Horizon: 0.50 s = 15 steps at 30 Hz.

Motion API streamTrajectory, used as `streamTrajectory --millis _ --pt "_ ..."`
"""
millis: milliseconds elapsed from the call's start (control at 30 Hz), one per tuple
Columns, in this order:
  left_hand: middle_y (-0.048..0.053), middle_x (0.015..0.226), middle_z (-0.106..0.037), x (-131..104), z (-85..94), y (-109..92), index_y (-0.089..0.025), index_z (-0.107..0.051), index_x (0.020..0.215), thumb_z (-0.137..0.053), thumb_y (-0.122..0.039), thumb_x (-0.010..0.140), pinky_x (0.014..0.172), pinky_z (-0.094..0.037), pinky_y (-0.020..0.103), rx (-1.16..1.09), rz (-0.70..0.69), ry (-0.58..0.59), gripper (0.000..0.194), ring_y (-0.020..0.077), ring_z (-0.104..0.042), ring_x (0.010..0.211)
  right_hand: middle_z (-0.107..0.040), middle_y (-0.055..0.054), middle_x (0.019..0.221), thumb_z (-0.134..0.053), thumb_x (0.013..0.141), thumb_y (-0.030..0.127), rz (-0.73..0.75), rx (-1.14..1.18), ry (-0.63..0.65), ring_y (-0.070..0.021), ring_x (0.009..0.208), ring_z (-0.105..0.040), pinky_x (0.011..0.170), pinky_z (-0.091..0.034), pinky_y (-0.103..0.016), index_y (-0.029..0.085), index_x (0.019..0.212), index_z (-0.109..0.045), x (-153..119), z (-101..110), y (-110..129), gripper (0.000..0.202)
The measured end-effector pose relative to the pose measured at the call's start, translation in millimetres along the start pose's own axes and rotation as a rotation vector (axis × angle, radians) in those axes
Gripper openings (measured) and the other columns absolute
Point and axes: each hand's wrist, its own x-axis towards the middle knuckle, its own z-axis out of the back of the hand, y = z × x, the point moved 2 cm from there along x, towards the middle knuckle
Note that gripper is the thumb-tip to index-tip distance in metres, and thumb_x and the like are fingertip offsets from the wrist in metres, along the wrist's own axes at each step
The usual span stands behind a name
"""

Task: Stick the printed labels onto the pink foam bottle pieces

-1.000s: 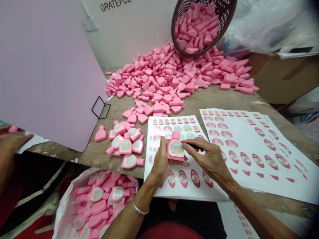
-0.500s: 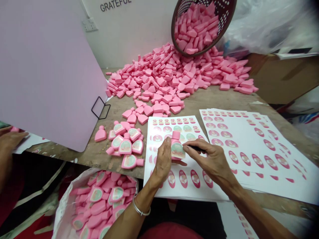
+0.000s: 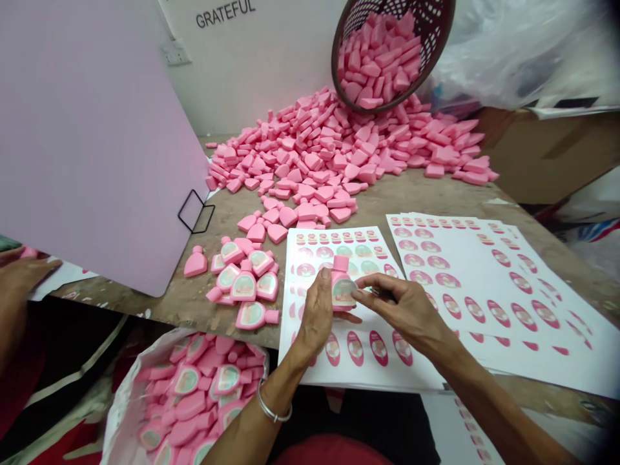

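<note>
My left hand [image 3: 317, 310] is closed round a small pink toy bottle [image 3: 341, 265], holding it upright over the label sheets [image 3: 368, 316]. On the bottle's front is an oval label [image 3: 344, 292] with a green top and a pale lower part. At its right edge the thumb and forefinger of my right hand [image 3: 400, 303] are pinched together. Something dark shows between the curled fingers of that hand; I cannot make out what it is. Left of the sheets lies a small heap of labelled pink bottles [image 3: 243, 285].
A large pile of unlabelled bottles [image 3: 310, 155] spreads below a tipped brown basket [image 3: 334, 64]. More label sheets [image 3: 475, 258] lie at right. A white sack [image 3: 119, 400] of labelled bottles stands below the table edge. A pink board [image 3: 97, 142] partly hides another person's hand [image 3: 24, 284].
My right fingers have shifted slightly left along the label, which now lies closer against the bottle's right side. The dark thing in my right hand shows less. My left hand keeps its hold.
</note>
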Motion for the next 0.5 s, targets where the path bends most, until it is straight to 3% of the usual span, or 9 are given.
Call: streamTrajectory --millis 100,200,333,500 --pt "0.011 0.146 -0.042 0 3.1 3 -0.018 -0.058 0.124 -0.071 -0.042 0.075 0.072 -0.059 0.028 -0.006 -0.037 -0.011 0.055 0.0349 -0.044 0.130 -0.053 0.002 0.065 -0.068 0.075 0.046 0.001 0.065 0.028 -0.0099 0.056 -0.042 0.054 -0.034 -0.025 0.019 0.073 -0.065 0 -4 2 0.027" --pt "0.015 0.137 -0.051 2 5.5 10 -0.015 -0.061 0.119 -0.068 -0.045 0.077 0.071 -0.059 0.030 -0.031 -0.047 0.067 0.052 0.0326 -0.056 0.118 -0.045 0.004 0.062 -0.068 0.075 0.045 -0.062 0.238 0.089 -0.0094 0.058 -0.039 0.057 -0.033 -0.025 0.019 0.065 -0.055 0 -7 -1 0.031" --pt "0.016 0.121 -0.059 3 4.9 15 -0.012 -0.061 0.117 -0.056 -0.055 0.083 0.065 -0.060 0.032 -0.019 0.000 0.128 0.055 0.0285 -0.067 0.097 -0.044 0.004 0.063 -0.073 0.072 0.042 -0.216 0.505 0.155 -0.0084 0.058 -0.038 0.057 -0.033 -0.024 0.018 0.068 -0.053 0 -12 -10 0.031" --pt "0.013 0.106 -0.065 1 0.4 10 -0.011 -0.060 0.114 -0.051 -0.056 0.086 0.065 -0.061 0.034 -0.104 0.052 0.229 0.054 0.0252 -0.067 0.089 -0.045 0.004 0.064 -0.075 0.069 0.040 -0.325 0.716 0.157 -0.0096 0.061 -0.041 0.059 -0.036 -0.025 0.018 0.068 -0.051 -2 -13 -11 0.032"
